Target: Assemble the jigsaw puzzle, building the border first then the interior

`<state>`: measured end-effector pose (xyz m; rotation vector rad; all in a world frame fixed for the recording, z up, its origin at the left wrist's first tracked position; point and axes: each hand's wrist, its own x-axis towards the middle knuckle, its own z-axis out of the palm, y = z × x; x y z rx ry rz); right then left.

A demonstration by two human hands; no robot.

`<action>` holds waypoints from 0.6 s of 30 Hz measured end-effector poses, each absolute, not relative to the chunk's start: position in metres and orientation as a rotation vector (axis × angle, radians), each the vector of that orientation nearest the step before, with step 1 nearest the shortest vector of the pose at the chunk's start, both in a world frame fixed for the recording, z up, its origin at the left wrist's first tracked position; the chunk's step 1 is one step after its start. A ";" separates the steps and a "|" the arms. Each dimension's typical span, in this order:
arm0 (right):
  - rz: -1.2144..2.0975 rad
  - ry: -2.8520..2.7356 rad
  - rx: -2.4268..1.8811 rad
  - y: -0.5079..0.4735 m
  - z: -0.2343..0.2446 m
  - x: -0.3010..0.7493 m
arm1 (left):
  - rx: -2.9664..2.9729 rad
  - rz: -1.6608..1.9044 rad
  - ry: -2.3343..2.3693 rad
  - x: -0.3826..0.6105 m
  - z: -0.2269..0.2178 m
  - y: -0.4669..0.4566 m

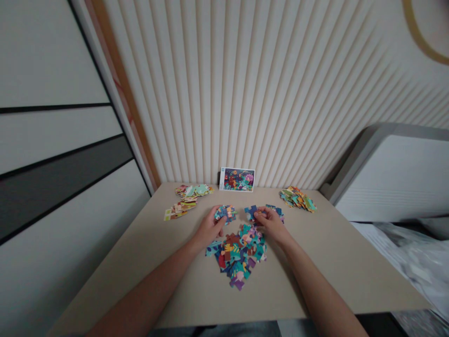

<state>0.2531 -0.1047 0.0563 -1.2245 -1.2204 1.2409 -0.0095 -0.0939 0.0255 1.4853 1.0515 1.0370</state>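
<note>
My left hand (209, 226) is closed on a joined cluster of colourful puzzle pieces (226, 213) at the middle of the beige table (147, 262). My right hand (269, 222) pinches a blue puzzle piece (251, 212), with a few more blue pieces (277, 210) lying just beyond its fingers. Between and below both hands lies a loose heap of mixed pieces (238, 255).
A reference picture card (237, 179) leans against the ribbed wall at the table's back. Sorted piles lie at the back left (194, 191), the left (177, 210) and the back right (298, 198). A grey and white bed (396, 178) stands to the right.
</note>
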 end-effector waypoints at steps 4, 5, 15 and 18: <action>1.299 -1.203 -1.200 -0.108 0.062 0.252 | 1.494 1.031 1.054 -0.009 0.025 -0.094; 1.309 -1.206 -1.182 -0.108 0.062 0.251 | 1.492 1.027 1.058 -0.009 0.025 -0.094; 1.132 -1.392 -1.170 -0.113 0.070 0.246 | 1.481 0.993 0.992 -0.008 0.036 -0.099; 1.199 -1.371 -1.172 -0.115 0.072 0.240 | 1.480 0.960 0.910 -0.006 0.036 -0.101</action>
